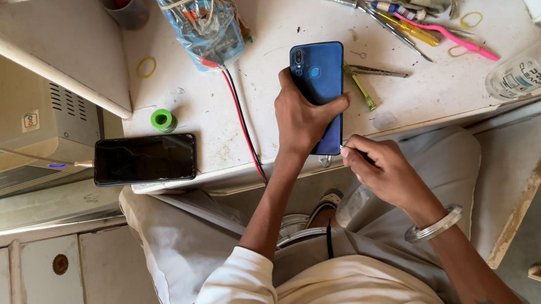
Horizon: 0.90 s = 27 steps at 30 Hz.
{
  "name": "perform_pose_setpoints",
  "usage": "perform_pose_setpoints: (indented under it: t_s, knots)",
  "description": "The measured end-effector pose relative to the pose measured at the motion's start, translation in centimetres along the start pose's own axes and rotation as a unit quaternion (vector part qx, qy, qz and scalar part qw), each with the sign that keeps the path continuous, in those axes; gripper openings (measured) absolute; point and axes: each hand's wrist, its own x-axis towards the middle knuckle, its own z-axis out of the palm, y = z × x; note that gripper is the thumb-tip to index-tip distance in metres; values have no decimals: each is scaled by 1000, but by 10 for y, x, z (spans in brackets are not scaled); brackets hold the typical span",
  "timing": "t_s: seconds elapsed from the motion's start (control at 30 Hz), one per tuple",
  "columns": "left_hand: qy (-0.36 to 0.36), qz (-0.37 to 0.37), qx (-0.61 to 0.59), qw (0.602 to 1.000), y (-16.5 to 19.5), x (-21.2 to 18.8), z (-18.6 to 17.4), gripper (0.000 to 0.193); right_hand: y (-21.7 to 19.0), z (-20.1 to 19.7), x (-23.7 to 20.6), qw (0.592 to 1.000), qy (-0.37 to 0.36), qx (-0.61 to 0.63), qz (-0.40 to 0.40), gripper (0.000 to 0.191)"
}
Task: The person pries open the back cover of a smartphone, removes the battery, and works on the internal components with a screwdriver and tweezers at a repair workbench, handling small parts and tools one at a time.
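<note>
My left hand (301,116) grips a blue smartphone (318,78) that lies back side up on the white worktable (193,106), its lower end over the table's front edge. My right hand (382,168) pinches a small thin tool, its tip touching the phone's lower right corner. A clear bangle (436,224) circles my right wrist.
A black phone (144,159) lies screen up at the table's front left, next to a green tape roll (163,120). Screwdrivers, tweezers and a pink tool (455,38) are scattered at the right. A clear bottle (540,64) lies at the right edge. A wrapped device (202,17) with red and black wires sits at the back.
</note>
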Motion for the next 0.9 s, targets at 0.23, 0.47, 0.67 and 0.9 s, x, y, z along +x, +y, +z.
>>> perform_pose_setpoints:
  t_s: [0.23,0.47,0.67,0.9]
  knots:
    - [-7,13,0,1000,-7,0,8,72,10,4,0,999,9,22,24,25]
    - [27,-53,-14,998,-1,1,13,70,6,0,-4,999,45,18,-4,24]
    - [58,-53,12,997,3,1,10,72,-4,21,-6,993,118,5,-10,23]
    - [76,-69,1,995,10,5,-1,70,-14,36,-8,987,162,17,-19,23]
